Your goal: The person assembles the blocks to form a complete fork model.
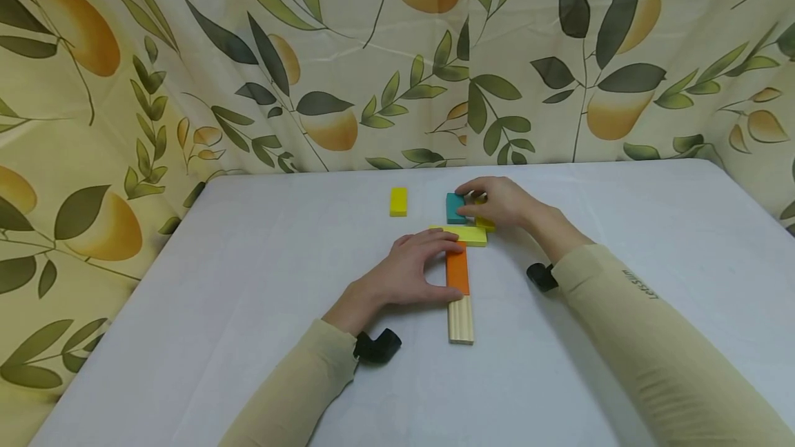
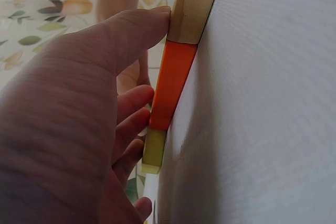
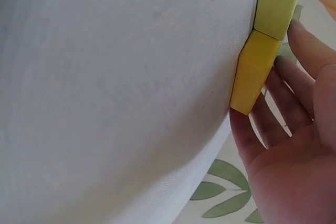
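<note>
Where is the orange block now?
The orange block lies right of the head view's centre, between the wooden block and light yellow block, by the left hand.

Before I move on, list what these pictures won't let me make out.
Yellow block by the right hand: head view, partly hidden by that hand.
Pale yellow block: head view, partly covered by the left hand.
Wood: left wrist view, one end cut off by the top edge.
Sleeve print: head view, too small to read surely.

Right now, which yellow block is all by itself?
The leftmost yellow block; the crosswise yellow one and the yellow one beside the right hand touch.
</note>
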The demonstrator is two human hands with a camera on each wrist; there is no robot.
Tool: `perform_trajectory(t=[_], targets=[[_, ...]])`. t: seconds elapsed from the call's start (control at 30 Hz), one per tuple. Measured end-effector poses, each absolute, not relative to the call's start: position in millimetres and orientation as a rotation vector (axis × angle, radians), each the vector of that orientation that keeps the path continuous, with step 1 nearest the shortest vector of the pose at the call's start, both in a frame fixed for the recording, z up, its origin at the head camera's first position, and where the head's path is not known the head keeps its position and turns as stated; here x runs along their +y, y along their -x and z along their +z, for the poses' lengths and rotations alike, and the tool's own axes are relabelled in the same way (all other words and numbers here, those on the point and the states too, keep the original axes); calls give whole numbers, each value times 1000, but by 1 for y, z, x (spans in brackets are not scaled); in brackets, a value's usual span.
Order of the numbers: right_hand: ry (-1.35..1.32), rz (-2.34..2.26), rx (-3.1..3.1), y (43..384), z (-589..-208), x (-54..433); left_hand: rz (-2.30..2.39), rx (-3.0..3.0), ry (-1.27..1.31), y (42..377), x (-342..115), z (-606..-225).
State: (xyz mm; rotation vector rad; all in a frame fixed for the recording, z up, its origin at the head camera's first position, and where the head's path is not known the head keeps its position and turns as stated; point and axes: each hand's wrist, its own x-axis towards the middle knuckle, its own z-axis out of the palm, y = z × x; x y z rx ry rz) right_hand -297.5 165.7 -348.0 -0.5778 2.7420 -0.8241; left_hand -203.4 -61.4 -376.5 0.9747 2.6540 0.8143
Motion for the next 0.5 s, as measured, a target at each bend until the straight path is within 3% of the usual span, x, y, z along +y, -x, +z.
perform_trajectory(t=[0.5], targets=[[562,-817,2742,295,-346,165,804,2666,-972,203,-62,-377]])
